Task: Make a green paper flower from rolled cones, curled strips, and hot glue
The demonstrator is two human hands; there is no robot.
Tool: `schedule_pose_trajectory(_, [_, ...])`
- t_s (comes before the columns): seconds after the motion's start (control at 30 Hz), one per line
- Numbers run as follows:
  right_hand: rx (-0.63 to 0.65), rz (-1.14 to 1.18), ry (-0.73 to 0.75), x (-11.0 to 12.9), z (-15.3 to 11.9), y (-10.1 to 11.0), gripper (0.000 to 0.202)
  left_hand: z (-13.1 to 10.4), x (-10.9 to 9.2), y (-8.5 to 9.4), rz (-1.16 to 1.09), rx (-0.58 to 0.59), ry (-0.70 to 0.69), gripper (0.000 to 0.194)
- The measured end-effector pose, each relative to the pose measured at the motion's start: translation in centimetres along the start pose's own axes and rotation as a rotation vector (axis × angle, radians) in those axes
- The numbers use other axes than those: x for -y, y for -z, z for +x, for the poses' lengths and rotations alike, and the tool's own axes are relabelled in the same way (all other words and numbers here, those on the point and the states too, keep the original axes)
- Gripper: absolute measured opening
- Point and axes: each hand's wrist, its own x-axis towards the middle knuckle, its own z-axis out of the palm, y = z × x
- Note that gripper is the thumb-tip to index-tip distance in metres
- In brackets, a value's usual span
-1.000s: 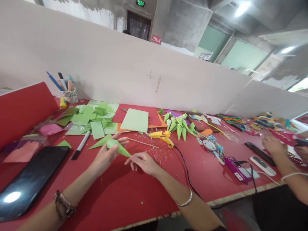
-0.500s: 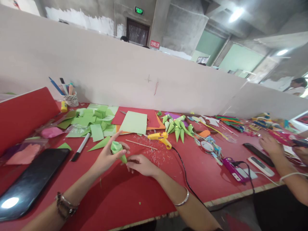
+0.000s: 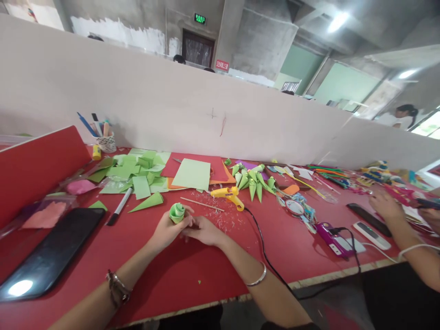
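A rolled green paper cone (image 3: 177, 212) points its spiral end up, above the red table (image 3: 178, 284). My left hand (image 3: 169, 230) is closed round it, and its lower part is hidden behind my fingers. Touching my left hand, my right hand (image 3: 205, 230) has its fingers bent in at the cone's lower end; what they pinch is hidden. Another green cone (image 3: 148, 202) lies behind my left hand. Beyond my right hand rests a yellow glue gun (image 3: 228, 195), near a thin stick (image 3: 202, 204) and paper scraps.
Green papers (image 3: 127, 167), a marker (image 3: 120, 206) and a black phone (image 3: 48, 252) are on the left. Several finished cones (image 3: 252, 181) lie right of centre. A purple power strip (image 3: 335, 240) and another person's hands (image 3: 388, 206) are at the right. A black cord (image 3: 261, 243) runs to the glue gun.
My left hand has moved right and its fingers have closed round the cone, which now stands more upright. My right hand has come against my left hand.
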Motion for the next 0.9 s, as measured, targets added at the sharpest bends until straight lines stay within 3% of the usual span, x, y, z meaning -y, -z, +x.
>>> schedule_pose_trajectory(0.2, [0.006,0.041,-0.029,0.1,0.2,0.0,0.023,0.3,0.8,0.5,0.232,-0.107,-0.074,0.016])
schedule_pose_trajectory(0.4, [0.001,0.002,-0.034,0.3,0.2,0.0,0.021,0.4,1.1,0.5,0.363,-0.113,-0.105,0.019])
schedule_pose_trajectory(0.6, [-0.004,-0.002,-0.012,0.0,0.3,0.0,0.022,0.3,1.2,0.3,0.324,-0.083,-0.001,0.032])
schedule_pose_trajectory(0.9, [-0.017,-0.032,-0.081,0.9,0.1,-0.1,0.025,0.4,1.7,0.3,0.193,-0.076,-0.002,0.022])
